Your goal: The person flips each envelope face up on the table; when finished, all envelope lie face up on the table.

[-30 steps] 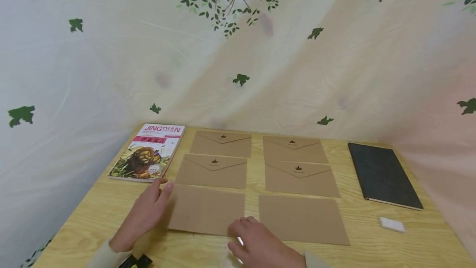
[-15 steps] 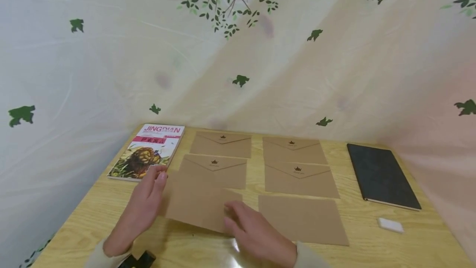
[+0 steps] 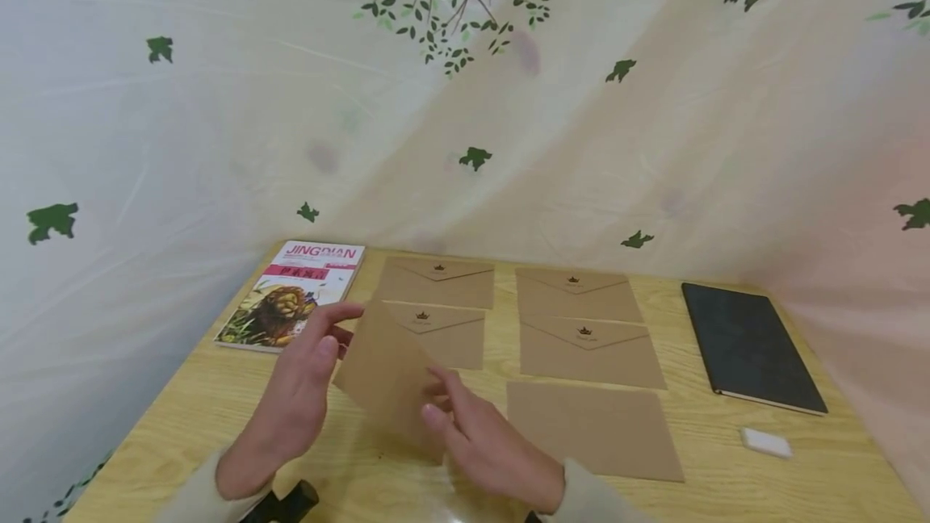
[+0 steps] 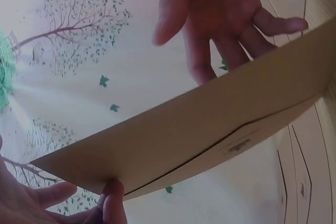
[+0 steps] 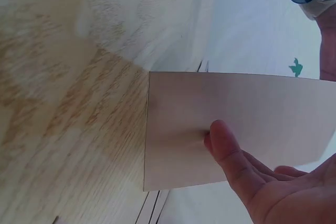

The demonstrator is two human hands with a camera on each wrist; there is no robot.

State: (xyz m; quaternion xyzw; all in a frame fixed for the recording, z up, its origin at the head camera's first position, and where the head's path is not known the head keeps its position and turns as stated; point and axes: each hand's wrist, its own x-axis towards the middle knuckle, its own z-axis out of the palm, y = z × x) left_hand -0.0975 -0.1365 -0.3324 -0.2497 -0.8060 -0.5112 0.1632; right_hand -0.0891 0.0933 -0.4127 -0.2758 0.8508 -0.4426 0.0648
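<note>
A brown envelope [image 3: 392, 382] stands tilted between my hands, its left end raised and its right end low over the table. In the head view, its plain face shows; the left wrist view shows the flap and crown print underneath. My left hand [image 3: 294, 390] holds the upper left end, fingers curled at the corner [image 4: 114, 199]. My right hand [image 3: 490, 442] touches the plain face near the lower end, its fingers extended [image 5: 226, 145]. Seen from the left wrist, the right hand's thumb stands apart, and some fingertips are hidden behind the envelope.
More brown envelopes lie in two columns, including a plain-side-up envelope [image 3: 596, 430] at front right and a flap-up one [image 3: 588, 349] behind it. A lion-cover magazine [image 3: 294, 293] lies at left. On the right are a black notebook [image 3: 751, 345] and a white eraser [image 3: 766, 442].
The front-left envelope lay nearly flat a second ago. Its left end has risen, turning it steeply between my hands. My left hand has moved up and slightly right, and the right hand slightly left.
</note>
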